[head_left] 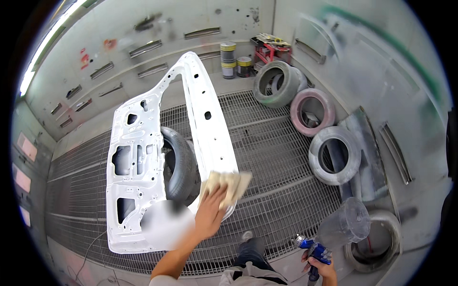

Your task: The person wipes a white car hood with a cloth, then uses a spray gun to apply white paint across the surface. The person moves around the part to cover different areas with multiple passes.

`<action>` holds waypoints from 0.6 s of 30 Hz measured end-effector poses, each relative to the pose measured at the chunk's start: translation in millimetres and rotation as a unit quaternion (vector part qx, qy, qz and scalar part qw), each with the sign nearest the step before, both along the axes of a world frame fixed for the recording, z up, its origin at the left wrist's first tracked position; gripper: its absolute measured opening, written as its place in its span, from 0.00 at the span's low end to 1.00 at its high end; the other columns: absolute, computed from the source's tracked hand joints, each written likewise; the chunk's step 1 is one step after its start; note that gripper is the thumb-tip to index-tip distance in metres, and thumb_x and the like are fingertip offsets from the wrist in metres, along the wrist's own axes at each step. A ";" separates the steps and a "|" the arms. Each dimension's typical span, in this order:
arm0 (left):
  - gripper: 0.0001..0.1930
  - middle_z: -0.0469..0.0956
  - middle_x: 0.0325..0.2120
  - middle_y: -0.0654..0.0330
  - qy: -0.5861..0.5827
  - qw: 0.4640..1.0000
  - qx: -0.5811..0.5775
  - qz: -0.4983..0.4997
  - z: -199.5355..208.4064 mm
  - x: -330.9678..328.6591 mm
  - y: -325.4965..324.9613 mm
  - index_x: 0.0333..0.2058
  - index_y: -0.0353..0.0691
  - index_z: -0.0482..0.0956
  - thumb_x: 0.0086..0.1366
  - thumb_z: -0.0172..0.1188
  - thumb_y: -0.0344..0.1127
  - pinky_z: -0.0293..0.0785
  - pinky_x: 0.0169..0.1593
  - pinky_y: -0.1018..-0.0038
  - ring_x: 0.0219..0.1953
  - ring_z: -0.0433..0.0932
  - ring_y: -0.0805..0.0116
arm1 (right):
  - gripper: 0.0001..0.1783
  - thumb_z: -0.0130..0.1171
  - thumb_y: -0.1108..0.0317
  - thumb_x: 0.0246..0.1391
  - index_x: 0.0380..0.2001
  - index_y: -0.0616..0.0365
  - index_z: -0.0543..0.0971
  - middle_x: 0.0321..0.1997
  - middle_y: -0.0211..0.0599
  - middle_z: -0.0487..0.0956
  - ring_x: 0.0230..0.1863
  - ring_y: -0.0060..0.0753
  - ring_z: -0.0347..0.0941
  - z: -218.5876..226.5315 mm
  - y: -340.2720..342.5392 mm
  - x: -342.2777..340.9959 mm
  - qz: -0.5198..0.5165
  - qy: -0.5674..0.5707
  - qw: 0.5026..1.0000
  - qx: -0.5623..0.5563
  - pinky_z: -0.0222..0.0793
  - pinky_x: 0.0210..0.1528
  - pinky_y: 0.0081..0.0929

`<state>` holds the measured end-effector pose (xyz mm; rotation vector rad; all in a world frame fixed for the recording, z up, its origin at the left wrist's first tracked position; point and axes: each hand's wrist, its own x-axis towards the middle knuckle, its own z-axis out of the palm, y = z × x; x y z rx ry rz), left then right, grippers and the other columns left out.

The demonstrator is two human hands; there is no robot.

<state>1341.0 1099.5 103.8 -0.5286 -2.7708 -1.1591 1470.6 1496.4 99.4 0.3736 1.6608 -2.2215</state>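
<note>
A white-coated car door shell [212,138] with several cut-outs lies raised above the floor grating, a dark tyre [183,167] showing through its window opening. My left hand [211,212] is closed on a tan cloth [224,183], which rests against the lower right end of the window frame. A blurred patch hides part of the door beside my left forearm. At the lower right, my right hand [325,268] grips a blue spray gun [318,251] with a large clear cup [348,221] on top. The gun is away from the door.
Several tyres [312,112] line the right wall, with a grey panel [367,152] leaning behind them. Paint cans [228,52] and a red cart [272,50] stand in the far corner. A thin hose [86,260] runs along the lower left. Metal grating [267,157] covers the floor.
</note>
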 end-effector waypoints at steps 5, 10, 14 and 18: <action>0.27 0.56 0.66 0.48 -0.019 0.996 -0.002 0.088 2.1 -13.8 13.1 0.63 0.34 0.59 0.65 0.47 0.31 0.42 0.70 0.53 0.70 0.49 0.47 | 0.17 0.61 0.78 0.51 0.45 0.70 0.73 0.36 0.48 0.79 0.35 0.36 0.78 -10.1 25.5 -93.5 0.040 -0.007 0.999 0.004 0.80 0.25 0.31; 0.24 0.56 0.65 0.45 0.028 0.986 0.059 0.151 -7.1 -102.8 10.3 0.62 0.33 0.60 0.69 0.44 0.33 0.45 0.70 0.55 0.69 0.49 0.44 | 0.18 0.61 0.79 0.51 0.46 0.69 0.72 0.36 0.47 0.79 0.35 0.35 0.79 -0.5 34.6 -207.0 0.133 0.021 0.990 0.036 0.80 0.25 0.28; 0.22 0.58 0.64 0.43 0.044 0.981 0.044 0.186 -2.8 -180.1 -4.2 0.61 0.34 0.62 0.72 0.42 0.35 0.47 0.69 0.56 0.68 0.50 0.41 | 0.18 0.62 0.78 0.51 0.46 0.67 0.73 0.36 0.46 0.80 0.35 0.35 0.79 9.9 28.1 -294.3 0.187 0.023 0.981 0.037 0.79 0.25 0.27; 0.22 0.57 0.64 0.41 0.054 0.974 0.011 0.222 -14.6 -248.3 -32.2 0.61 0.33 0.62 0.72 0.41 0.35 0.47 0.69 0.56 0.68 0.51 0.39 | 0.18 0.63 0.78 0.50 0.45 0.66 0.73 0.36 0.45 0.80 0.36 0.36 0.80 18.1 14.6 -369.4 0.206 0.022 0.978 0.023 0.80 0.24 0.30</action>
